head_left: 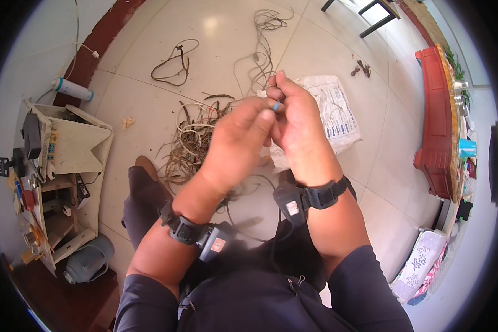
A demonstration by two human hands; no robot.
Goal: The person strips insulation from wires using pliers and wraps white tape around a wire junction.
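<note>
In the head view, my left hand (239, 135) and my right hand (296, 116) meet above the floor, fingers closed round a small item with a bright blue part (276, 105); its shape is mostly hidden by my fingers. My left thumb lies over it, and my right fingers curl beside it. Below my hands lies a tangled heap of grey, white and dark cables (191, 138). Behind my right hand is a white printed sack (342, 129) lying on the floor. Thin wires (265, 22) trail away behind my hands, and a dark looped cable (171, 77) lies to the left.
A white wooden cabinet (83, 144) with small items and a grey flask (88, 260) stand left. A white cylinder (72, 88) is by the wall. A red wooden cabinet (431, 122) lines the right side, a dark metal stand (376, 25) behind. Small dark pieces (359, 69) lie on the tiles.
</note>
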